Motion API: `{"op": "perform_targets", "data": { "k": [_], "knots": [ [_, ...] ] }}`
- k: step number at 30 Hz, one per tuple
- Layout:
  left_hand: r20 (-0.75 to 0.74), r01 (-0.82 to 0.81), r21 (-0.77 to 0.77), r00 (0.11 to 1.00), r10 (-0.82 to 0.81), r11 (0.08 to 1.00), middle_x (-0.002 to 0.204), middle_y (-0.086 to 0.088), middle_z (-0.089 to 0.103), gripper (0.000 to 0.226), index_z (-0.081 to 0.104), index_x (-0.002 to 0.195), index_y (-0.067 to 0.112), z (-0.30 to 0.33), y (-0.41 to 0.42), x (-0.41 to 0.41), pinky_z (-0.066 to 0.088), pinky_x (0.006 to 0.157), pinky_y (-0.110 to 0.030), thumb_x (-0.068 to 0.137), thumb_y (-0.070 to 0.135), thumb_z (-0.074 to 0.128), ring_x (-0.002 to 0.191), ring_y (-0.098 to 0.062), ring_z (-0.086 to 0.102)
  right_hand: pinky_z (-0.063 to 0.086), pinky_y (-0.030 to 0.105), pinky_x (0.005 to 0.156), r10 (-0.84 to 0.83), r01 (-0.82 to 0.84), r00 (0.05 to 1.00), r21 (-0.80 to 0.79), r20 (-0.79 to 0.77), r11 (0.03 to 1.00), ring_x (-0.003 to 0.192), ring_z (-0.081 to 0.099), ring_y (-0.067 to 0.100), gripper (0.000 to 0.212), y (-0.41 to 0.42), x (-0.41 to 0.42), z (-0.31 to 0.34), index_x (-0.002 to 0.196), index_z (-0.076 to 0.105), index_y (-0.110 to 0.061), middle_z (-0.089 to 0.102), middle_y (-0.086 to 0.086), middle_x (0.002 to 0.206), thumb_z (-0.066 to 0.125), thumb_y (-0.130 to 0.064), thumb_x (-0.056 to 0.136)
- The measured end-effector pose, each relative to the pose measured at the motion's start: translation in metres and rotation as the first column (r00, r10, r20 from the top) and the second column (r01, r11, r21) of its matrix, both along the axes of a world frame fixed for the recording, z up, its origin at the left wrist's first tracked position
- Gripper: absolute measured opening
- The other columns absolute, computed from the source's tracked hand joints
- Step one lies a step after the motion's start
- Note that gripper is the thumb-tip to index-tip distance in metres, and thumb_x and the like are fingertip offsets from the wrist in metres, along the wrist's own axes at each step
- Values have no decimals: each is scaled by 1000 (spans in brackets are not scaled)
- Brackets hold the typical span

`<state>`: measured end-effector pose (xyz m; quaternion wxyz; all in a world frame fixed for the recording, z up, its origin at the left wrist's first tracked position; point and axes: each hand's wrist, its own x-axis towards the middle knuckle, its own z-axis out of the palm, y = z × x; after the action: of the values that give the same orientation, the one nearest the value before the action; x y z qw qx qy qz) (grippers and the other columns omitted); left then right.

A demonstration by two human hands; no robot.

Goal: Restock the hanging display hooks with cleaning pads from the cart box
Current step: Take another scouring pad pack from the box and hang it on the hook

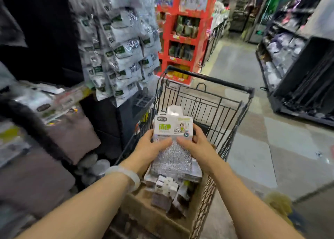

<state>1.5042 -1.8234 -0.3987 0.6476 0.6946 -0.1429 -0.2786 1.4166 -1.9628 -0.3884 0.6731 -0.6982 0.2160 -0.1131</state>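
Both hands hold one pack of silver cleaning pads with a white and green card header above the cart. My left hand grips its left edge, thumb on the front. My right hand grips its right edge. Under the pack sits a brown cardboard box inside the black wire shopping cart, with several more packs lying in it. The hanging display at upper left is crowded with silvery packs with green labels on hooks.
A red cardboard display stand stands beyond the cart. Dark shelving lines the right side of the aisle. The grey floor runs ahead between them. Low shelves with packaged goods are at my left.
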Motion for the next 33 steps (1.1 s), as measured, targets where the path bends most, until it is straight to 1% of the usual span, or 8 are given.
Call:
{"op": "perform_targets", "data": {
  "k": [3,8,14,19,23,27,31,33],
  "knots": [
    [34,-124,-50,992,125,991,96,9,68,31,60,102,22,15,34,-51,46,49,-8,76,18,75,69,3,67,50,33,92,81,-80,994,-20,70,997,109,59,12,63,26,-33,12,132,41,-30,61,-3,123,71,-14,80],
    [-27,-318,-82,948,317,944,111,-7,69,49,55,118,10,35,113,-124,53,89,-38,74,13,77,98,-20,67,52,36,88,264,-262,960,-26,96,965,106,62,12,62,95,-73,24,133,44,-28,64,-4,120,72,-15,78],
    [-16,-544,-113,838,546,831,112,-7,69,51,54,121,13,64,235,-181,49,95,-47,75,12,76,103,-25,65,52,46,91,485,-479,864,-79,135,874,108,62,21,64,212,-88,52,133,42,-28,64,2,119,73,-19,78],
    [50,-733,-130,667,743,667,105,-1,70,44,57,115,16,91,361,-249,54,80,-29,75,14,76,94,-16,67,51,42,94,690,-677,706,-133,163,724,111,60,18,69,346,-112,78,137,39,-22,61,1,126,74,-19,77],
    [120,-856,-122,489,864,502,107,-2,69,42,59,113,16,112,481,-325,50,93,-39,75,15,76,99,-20,65,52,36,89,825,-808,534,-175,186,562,108,60,16,68,479,-160,103,138,38,-21,61,1,124,72,-20,79],
    [128,-927,-161,322,938,340,101,-1,71,36,59,106,18,120,598,-423,56,79,-29,75,14,76,88,-13,70,52,34,90,904,-900,362,-166,226,402,105,61,15,56,611,-237,114,128,43,-23,62,3,122,71,-15,80],
    [119,-974,-130,169,978,184,109,-10,70,46,59,117,12,125,707,-530,50,94,-48,74,13,76,100,-28,67,52,23,74,940,-952,235,-139,247,274,93,60,13,63,735,-329,121,135,39,-11,63,12,122,69,-6,80],
    [122,-985,-135,94,988,111,109,-11,70,46,59,116,12,129,755,-578,50,94,-49,74,13,77,99,-29,67,50,19,66,949,-973,162,-114,270,199,86,62,9,61,790,-371,123,134,40,-9,63,13,120,68,-1,80]
  ]
}}
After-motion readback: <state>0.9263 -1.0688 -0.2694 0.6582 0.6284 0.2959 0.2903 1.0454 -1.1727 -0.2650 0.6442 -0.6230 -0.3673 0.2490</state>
